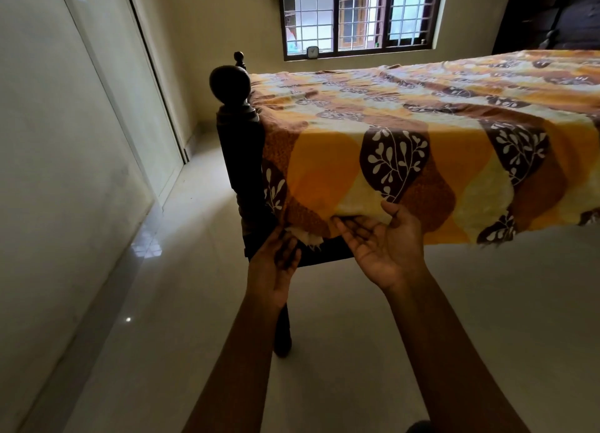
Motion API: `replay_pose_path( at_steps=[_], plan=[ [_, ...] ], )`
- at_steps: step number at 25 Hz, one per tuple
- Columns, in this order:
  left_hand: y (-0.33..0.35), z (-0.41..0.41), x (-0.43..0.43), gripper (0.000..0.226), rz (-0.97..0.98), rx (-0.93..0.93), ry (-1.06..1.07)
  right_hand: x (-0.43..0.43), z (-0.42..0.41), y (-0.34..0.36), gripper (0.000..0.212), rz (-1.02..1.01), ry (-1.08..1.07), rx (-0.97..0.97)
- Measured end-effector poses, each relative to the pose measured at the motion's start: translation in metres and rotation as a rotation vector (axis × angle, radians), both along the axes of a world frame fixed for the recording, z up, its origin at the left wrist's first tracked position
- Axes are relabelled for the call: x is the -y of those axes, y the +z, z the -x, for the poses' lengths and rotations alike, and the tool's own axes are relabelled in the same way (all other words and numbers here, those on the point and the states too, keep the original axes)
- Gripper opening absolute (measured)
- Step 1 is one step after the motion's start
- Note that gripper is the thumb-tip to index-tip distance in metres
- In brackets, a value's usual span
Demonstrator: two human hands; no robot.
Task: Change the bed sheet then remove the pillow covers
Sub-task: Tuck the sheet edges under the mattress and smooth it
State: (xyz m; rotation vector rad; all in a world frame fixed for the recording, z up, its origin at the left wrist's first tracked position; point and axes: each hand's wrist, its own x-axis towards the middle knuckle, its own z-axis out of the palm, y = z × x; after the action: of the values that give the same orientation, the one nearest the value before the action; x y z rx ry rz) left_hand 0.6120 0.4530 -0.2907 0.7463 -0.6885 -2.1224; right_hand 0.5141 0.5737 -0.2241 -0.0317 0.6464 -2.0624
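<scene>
Across the pale tiled floor [357, 335] and under the barred window [357, 14] stands the bed [328, 254]; the bed sheet [324, 160], orange and brown with white leaf prints, covers its whole top and hangs down the near side, bunched where it meets the dark bedpost [240, 134]; no pillow shows from this angle.

Expect the sheet to be light, soft and entirely limp; it will sag, fold and drag wherever you are not holding it, and it looks thin enough to let light through along the hanging side; it should not slip from your fingers, though it may catch on the post's round knob as it comes off.

Your right grip [383, 247] is palm up at the lower hem, thumb [393, 212] laid on the outer face and fingers [349, 226] reaching beneath, so a fold of the sheet sits pinched between them; your left grip [276, 260] is nearer the post, fingers fairly straight and pointing up, touching a small white frayed tuft [308, 238] that pokes out below the hem; whether that tuft belongs to the sheet or to something under it, you cannot tell.

The hem at this corner looks like the best place to take hold; gather a good handful rather than a fingertip pinch, since the frayed edge looks weak.
</scene>
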Motion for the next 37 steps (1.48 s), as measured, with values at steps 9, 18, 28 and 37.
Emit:
replay_pose_path(
  at_steps=[9, 18, 28, 37],
  plan=[
    [-0.009, 0.005, 0.001, 0.038, 0.04, 0.406, -0.056, 0.001, -0.001, 0.001, 0.047, -0.001, -0.021, -0.002],
    [0.024, 0.0, -0.012, 0.051, -0.3, -0.281, -0.061, 0.001, 0.001, 0.001, 0.049, -0.004, -0.018, -0.013],
    [0.035, 0.031, -0.017, 0.069, -0.203, -0.482, 0.0, -0.002, 0.001, 0.004, 0.037, -0.002, -0.007, -0.015],
    [0.029, 0.005, -0.031, 0.069, -0.291, -0.429, 0.019, -0.003, 0.005, -0.008, 0.04, 0.018, 0.005, 0.001]
  ],
)
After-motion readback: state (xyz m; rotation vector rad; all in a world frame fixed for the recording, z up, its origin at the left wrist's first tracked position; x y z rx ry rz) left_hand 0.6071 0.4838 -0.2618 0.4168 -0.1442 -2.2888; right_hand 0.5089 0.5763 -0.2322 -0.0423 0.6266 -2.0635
